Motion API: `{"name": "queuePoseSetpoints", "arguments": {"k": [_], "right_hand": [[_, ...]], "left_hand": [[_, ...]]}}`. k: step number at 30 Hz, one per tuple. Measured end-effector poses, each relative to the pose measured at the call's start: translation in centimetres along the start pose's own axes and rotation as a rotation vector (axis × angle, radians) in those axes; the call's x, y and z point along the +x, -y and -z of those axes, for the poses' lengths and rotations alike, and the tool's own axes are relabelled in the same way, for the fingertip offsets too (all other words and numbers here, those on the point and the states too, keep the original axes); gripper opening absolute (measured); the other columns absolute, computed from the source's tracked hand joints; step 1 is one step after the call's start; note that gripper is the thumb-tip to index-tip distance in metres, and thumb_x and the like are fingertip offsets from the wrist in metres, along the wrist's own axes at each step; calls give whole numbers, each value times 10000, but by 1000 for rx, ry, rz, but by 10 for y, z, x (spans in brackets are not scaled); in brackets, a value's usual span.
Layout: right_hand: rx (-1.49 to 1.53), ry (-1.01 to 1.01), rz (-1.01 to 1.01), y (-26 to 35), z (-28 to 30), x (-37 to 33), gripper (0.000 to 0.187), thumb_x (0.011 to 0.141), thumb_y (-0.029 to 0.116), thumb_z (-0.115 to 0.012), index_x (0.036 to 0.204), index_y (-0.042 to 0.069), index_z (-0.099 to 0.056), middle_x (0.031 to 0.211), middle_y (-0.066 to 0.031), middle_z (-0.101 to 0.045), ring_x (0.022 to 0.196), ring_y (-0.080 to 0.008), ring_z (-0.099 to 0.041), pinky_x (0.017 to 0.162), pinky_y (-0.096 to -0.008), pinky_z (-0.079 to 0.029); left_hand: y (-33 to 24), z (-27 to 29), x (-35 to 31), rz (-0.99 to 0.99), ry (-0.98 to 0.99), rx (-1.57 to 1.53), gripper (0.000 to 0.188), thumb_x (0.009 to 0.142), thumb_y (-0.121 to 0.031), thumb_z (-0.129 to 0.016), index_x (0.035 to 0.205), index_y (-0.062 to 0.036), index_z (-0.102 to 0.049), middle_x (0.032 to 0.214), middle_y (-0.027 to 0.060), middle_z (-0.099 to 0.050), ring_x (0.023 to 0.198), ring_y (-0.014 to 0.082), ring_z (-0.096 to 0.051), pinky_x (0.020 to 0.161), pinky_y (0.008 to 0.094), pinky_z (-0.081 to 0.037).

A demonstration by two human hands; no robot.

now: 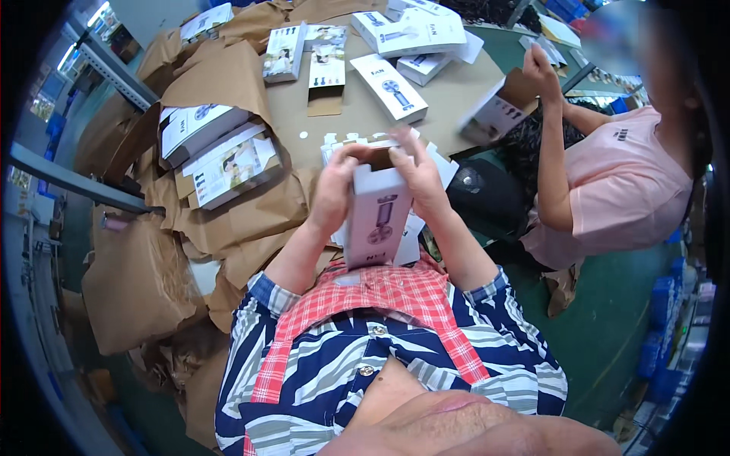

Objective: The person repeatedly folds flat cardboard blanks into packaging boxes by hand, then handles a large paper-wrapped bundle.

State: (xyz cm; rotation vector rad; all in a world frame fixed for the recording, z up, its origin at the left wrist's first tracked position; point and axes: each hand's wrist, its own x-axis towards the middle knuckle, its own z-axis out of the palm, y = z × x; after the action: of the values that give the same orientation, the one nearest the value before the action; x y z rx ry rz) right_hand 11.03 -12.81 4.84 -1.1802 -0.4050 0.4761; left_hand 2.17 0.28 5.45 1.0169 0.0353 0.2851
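Note:
A white carton with a picture of a small handheld fan stands upright against my apron, its open end facing up. My left hand grips the carton's left side near the top, the thumb at the rim. On the other side my right hand holds the upper right edge; its fingertips are blurred by motion at the opening. Behind and under the carton lie flat white carton blanks, partly hidden by my hands.
Several finished cartons lie on the brown table. A brown paper sack with cartons inside stands to the left, above a wrapped brown bundle. On the right, a person in a pink shirt handles another carton.

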Motion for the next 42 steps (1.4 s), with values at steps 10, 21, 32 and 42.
{"name": "queuePoseSetpoints", "arguments": {"k": [10,21,32,42], "right_hand": [[202,116,-371,-17,10,-3,390,909,264,-467,1217,27,-433,1045,-74,-533,958,-154,-518,863,-301,-414],[-246,577,-160,-3,11,-6,287,894,122,-460,1148,40,-567,1183,-87,-540,1080,-169,-494,937,-286,-366],[-1133,785,-232,8,10,36,462,751,302,-664,1095,18,-541,925,-189,-608,876,-286,-592,775,-350,-458],[-595,43,-67,31,54,46,566,821,222,-608,1278,-9,-369,1096,-139,-534,908,-170,-556,778,-265,-454]], "left_hand": [[6,18,-1,35,-151,534,492,688,49,-378,1179,25,-398,1176,155,-441,1162,235,-397,1019,318,-252],[18,51,-10,278,-139,-114,263,700,68,-409,886,-2,-580,975,85,-560,908,187,-535,815,289,-442],[1,39,-8,384,99,263,239,799,-38,-414,895,32,-621,1141,98,-547,920,130,-541,780,233,-443],[-7,82,2,-353,-392,268,245,919,-137,-420,1090,-10,-540,1135,49,-544,1025,106,-493,861,233,-397]]}}
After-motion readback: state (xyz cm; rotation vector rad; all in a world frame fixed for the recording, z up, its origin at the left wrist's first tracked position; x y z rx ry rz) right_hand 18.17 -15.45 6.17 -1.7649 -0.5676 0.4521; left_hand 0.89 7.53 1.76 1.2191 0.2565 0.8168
